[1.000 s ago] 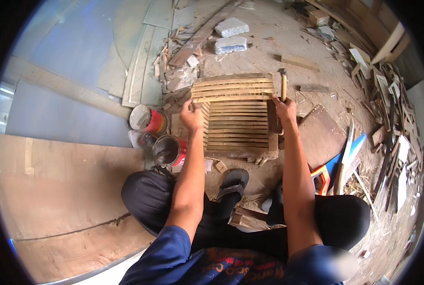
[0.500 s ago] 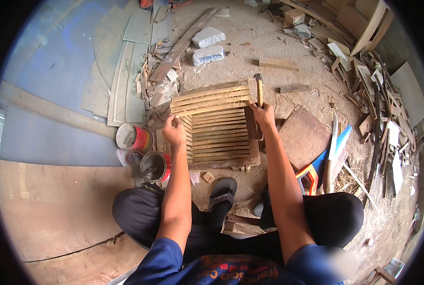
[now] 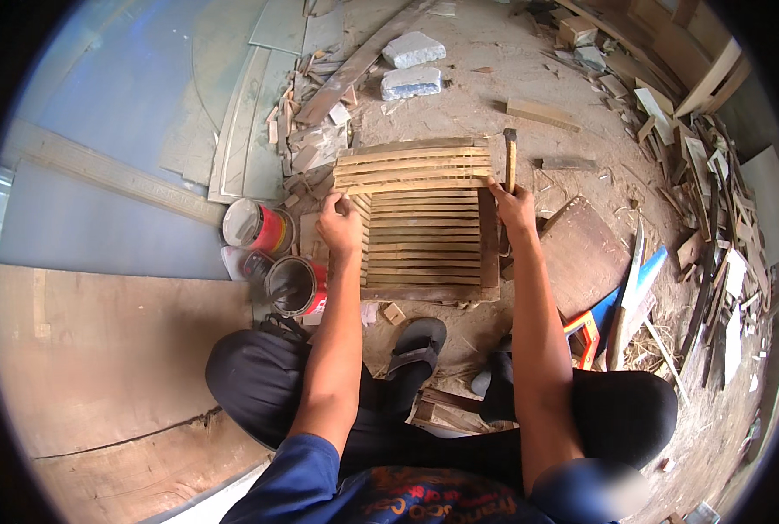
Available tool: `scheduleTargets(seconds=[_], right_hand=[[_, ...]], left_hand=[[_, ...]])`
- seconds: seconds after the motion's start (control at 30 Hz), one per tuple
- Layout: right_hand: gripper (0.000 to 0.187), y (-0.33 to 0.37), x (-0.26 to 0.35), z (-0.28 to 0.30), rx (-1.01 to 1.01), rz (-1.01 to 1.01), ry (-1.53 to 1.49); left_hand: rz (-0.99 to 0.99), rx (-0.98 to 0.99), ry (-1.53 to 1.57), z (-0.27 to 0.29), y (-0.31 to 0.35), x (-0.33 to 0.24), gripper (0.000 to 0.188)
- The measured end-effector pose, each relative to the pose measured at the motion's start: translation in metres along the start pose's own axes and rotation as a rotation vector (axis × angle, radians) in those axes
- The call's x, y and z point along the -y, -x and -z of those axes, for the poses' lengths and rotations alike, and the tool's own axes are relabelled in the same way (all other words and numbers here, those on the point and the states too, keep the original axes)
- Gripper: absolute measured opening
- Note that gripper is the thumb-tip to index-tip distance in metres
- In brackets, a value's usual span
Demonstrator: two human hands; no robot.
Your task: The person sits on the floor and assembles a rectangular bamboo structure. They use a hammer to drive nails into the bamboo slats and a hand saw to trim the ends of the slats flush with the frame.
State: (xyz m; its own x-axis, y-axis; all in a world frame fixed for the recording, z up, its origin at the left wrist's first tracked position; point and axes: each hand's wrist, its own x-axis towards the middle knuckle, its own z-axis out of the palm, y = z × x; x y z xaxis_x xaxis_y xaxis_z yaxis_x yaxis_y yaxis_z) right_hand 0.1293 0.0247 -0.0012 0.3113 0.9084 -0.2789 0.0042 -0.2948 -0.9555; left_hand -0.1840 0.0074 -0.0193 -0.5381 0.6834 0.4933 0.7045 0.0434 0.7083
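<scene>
In front of me stands a wooden crate-like frame [image 3: 491, 240] with thin, pale slats across its inside. More slats run across its far side, and the nearest wooden slat [image 3: 411, 187] lies between my two hands. My left hand [image 3: 340, 220] is closed at that slat's left end, finger and thumb together. At the right end, the fingers of my right hand [image 3: 513, 210] grip it. A hammer [image 3: 511, 159] rises upright right beside my right hand; its lower handle passes behind the hand, so whether my fingers hold it too is unclear.
Two red paint tins [image 3: 295, 286] stand left of the frame. On the right are a brown board [image 3: 584, 253], a handsaw with an orange handle [image 3: 589, 336] and a heap of wood scraps [image 3: 713, 218]. Two white blocks [image 3: 411, 83] lie beyond. A plywood sheet [image 3: 119, 349] is at lower left.
The whole view has shifted, so the frame sits further right in the picture. The slat between my hands lies more level. Both hands keep their places at its ends.
</scene>
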Motion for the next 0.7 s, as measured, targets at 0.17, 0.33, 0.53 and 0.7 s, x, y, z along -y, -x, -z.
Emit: scheduleTargets(seconds=[0.17, 0.33, 0.53, 0.7], right_hand=[[0.037, 0.001, 0.003, -0.002, -0.021, -0.003, 0.025], [0.036, 0.001, 0.002, -0.001, 0.012, -0.004, 0.007], [0.036, 0.003, 0.003, -0.001, -0.037, 0.043, 0.035], [0.04, -0.021, -0.025, 0.0, -0.095, 0.064, 0.175]], left_hand=[[0.034, 0.005, -0.011, 0.005, 0.002, -0.012, 0.017], [0.021, -0.008, -0.024, 0.005, 0.001, -0.007, 0.018], [0.021, 0.005, -0.016, 0.001, 0.002, -0.004, 0.017], [0.043, 0.038, 0.069, 0.001, 0.002, -0.008, 0.013]])
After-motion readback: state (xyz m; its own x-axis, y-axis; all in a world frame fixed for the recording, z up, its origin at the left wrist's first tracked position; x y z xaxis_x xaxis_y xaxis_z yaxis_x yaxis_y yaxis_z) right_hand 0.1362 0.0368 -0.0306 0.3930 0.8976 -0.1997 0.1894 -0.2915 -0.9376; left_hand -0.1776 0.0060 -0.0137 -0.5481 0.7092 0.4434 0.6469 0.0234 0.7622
